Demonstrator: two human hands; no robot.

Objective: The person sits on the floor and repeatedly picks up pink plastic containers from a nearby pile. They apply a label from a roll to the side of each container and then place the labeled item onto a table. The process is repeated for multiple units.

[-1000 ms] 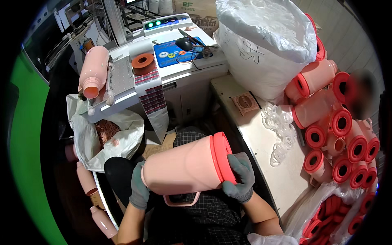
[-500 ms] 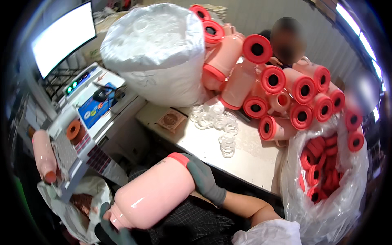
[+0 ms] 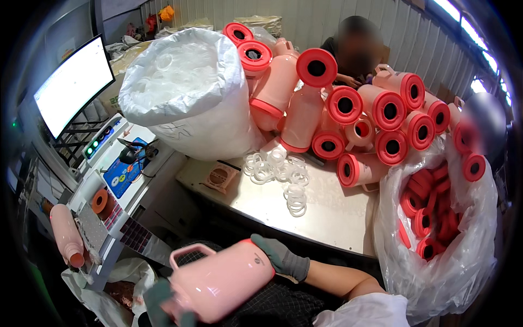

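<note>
A shiny pink jug (image 3: pixel 223 283) lies tilted on its side above my lap, its neck toward the lower left and its looped handle facing up and away. My left hand (image 3: pixel 162 305), in a grey-green glove and smeared by motion, grips the neck. At the other end, my right hand (image 3: pixel 277 256), gloved alike, wraps round the base beside its red rim. A small dark mark shows on the jug's side near that base. Beyond, on the pale table (image 3: pixel 332 218), lie several loose white rings (image 3: pixel 278 166) and a small wrapped square packet (image 3: pixel 220 177).
Pink jugs with red bases (image 3: pixel 389 111) are piled at the back right. A white sack (image 3: pixel 196 120) of clear plastic parts stands behind the table. Red parts fill a clear bag (image 3: pixel 392 272) at right. A machine (image 3: pixel 122 169) and screen (image 3: pixel 76 87) stand left. Someone sits behind the pile.
The jug has rolled in my hands, so its handle and side mark now show. It sits slightly lower and further right. My head view has shifted, moving the whole scene.
</note>
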